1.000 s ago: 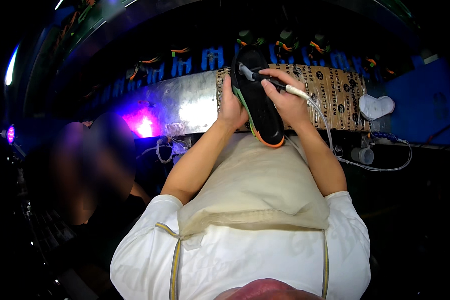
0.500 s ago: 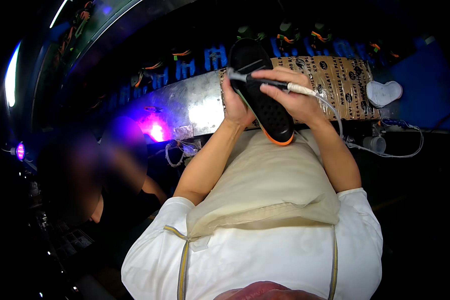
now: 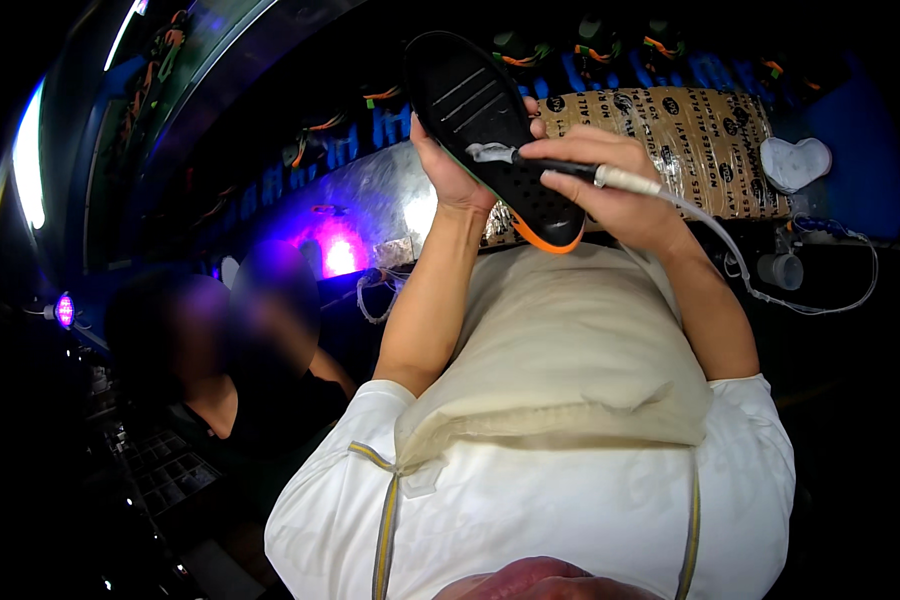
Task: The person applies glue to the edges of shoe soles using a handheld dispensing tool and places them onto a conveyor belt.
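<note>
My left hand (image 3: 448, 170) grips a black shoe sole (image 3: 490, 130) with an orange rim, held up with its underside facing me. My right hand (image 3: 610, 190) holds a thin black applicator tool (image 3: 570, 170) with a white handle and a clear tube (image 3: 770, 290) trailing to the right. The tool's tip touches a whitish smear on the middle of the sole. A beige apron pad (image 3: 560, 360) covers my lap below both hands.
A brown taped cardboard panel (image 3: 690, 140) and a shiny metal sheet (image 3: 370, 200) lie behind the sole. A white heart-shaped object (image 3: 795, 162) sits at the right. Black shoes with orange trim line the back. Another person (image 3: 240, 370) sits at my left near a purple lamp (image 3: 340, 255).
I have raised the sole and tilted it toward me, so it looks larger. The tool tip has shifted along the sole's surface. The view swung slightly to the right.
</note>
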Action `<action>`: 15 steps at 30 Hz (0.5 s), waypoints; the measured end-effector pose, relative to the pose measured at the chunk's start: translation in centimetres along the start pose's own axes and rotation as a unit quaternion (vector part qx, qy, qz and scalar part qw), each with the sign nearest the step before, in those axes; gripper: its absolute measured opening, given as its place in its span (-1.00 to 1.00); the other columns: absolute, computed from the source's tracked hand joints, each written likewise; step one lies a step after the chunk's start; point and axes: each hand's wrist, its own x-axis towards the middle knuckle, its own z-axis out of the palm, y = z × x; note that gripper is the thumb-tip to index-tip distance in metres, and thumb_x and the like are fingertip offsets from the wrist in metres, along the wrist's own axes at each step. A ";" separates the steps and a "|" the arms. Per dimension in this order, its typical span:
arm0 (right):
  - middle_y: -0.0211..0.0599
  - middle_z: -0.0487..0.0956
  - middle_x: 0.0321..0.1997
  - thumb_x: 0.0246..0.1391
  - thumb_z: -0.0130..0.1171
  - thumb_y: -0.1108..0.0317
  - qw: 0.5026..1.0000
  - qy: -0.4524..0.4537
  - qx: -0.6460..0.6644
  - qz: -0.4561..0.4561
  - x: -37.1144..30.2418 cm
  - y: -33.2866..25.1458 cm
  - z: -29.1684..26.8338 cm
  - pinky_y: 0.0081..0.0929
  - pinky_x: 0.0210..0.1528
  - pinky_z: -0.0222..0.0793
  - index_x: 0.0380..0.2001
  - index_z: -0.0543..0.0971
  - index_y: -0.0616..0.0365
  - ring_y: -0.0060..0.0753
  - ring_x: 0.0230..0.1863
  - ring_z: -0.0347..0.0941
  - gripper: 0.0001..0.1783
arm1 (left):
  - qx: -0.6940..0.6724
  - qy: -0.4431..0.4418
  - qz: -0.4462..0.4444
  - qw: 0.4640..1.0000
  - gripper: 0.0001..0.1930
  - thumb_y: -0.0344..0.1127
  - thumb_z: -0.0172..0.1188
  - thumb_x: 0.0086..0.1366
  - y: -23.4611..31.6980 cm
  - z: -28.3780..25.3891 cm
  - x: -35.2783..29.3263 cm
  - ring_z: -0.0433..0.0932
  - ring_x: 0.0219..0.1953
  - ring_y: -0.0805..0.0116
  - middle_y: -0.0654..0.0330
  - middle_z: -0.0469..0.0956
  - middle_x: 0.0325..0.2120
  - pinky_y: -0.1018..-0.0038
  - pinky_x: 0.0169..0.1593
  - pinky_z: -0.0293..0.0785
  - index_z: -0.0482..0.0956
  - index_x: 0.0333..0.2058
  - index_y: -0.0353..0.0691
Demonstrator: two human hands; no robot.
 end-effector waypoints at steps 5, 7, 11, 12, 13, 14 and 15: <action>-0.21 0.68 -0.26 0.09 0.35 0.54 0.998 -0.028 0.057 0.026 -0.6 -1.0 0.6 -0.45 -0.16 0.50 -0.04 0.74 0.17 -0.37 -0.25 0.60 -0.67 | -0.015 -0.069 -0.006 0.997 -0.07 0.59 -0.23 0.28 1.3 0.1 0.2 0.51 -0.15 0.06 -0.11 0.50 -0.01 0.16 -0.06 0.51 0.49 0.21 -0.16; -0.19 0.69 -0.26 0.07 0.36 0.54 0.992 0.066 0.073 0.084 -0.7 -1.4 1.3 -0.42 -0.19 0.49 -0.03 0.73 0.17 -0.33 -0.25 0.60 -0.66 | -0.017 -0.097 0.009 0.995 -0.09 0.58 -0.23 0.28 1.7 0.3 0.3 0.51 -0.16 0.07 -0.11 0.49 0.00 0.17 -0.06 0.51 0.49 0.20 -0.12; -0.32 0.69 -0.32 0.16 0.32 0.49 1.000 -0.003 0.017 -0.003 -0.7 -2.0 2.0 -0.54 -0.32 0.43 -0.01 0.72 0.23 -0.51 -0.38 0.52 -0.69 | -0.005 -0.089 0.016 0.996 -0.04 0.61 -0.17 0.23 2.5 0.1 1.0 0.52 -0.14 0.08 -0.10 0.49 0.02 0.18 -0.06 0.51 0.48 0.22 -0.16; -0.36 0.66 -0.36 0.17 0.31 0.47 0.993 0.019 0.112 0.041 -0.8 -2.1 1.8 -0.60 -0.39 0.35 -0.01 0.72 0.24 -0.58 -0.43 0.46 -0.69 | -0.005 -0.088 0.017 0.996 -0.03 0.61 -0.16 0.22 2.8 0.0 1.1 0.53 -0.14 0.08 -0.10 0.50 0.02 0.18 -0.05 0.51 0.49 0.22 -0.17; -0.40 0.63 -0.40 0.19 0.31 0.44 0.975 0.025 0.201 0.093 -0.8 -2.0 1.3 -0.65 -0.45 0.28 0.00 0.71 0.25 -0.65 -0.49 0.40 -0.69 | -0.004 -0.088 0.021 0.996 -0.02 0.62 -0.14 0.21 3.1 -0.1 1.2 0.53 -0.14 0.08 -0.11 0.50 0.02 0.19 -0.04 0.51 0.49 0.22 -0.18; -0.45 0.60 -0.44 0.21 0.31 0.42 0.946 0.023 0.292 0.139 -0.9 -2.0 0.8 -0.71 -0.52 0.20 0.01 0.71 0.26 -0.72 -0.55 0.34 -0.69 | -0.003 -0.088 0.025 0.996 -0.01 0.62 -0.13 0.21 3.4 -0.2 1.2 0.53 -0.14 0.09 -0.11 0.51 0.02 0.19 -0.03 0.51 0.49 0.22 -0.19; -0.55 0.52 -0.52 0.25 0.29 0.38 0.925 0.043 0.360 0.117 -0.8 -1.8 0.4 -0.81 -0.59 -0.01 0.05 0.68 0.29 -0.86 -0.61 0.20 -0.65 | 0.007 -0.097 0.026 0.995 0.00 0.63 -0.12 0.20 3.7 -0.3 1.2 0.53 -0.13 0.07 -0.11 0.51 0.03 0.18 -0.03 0.51 0.48 0.23 -0.19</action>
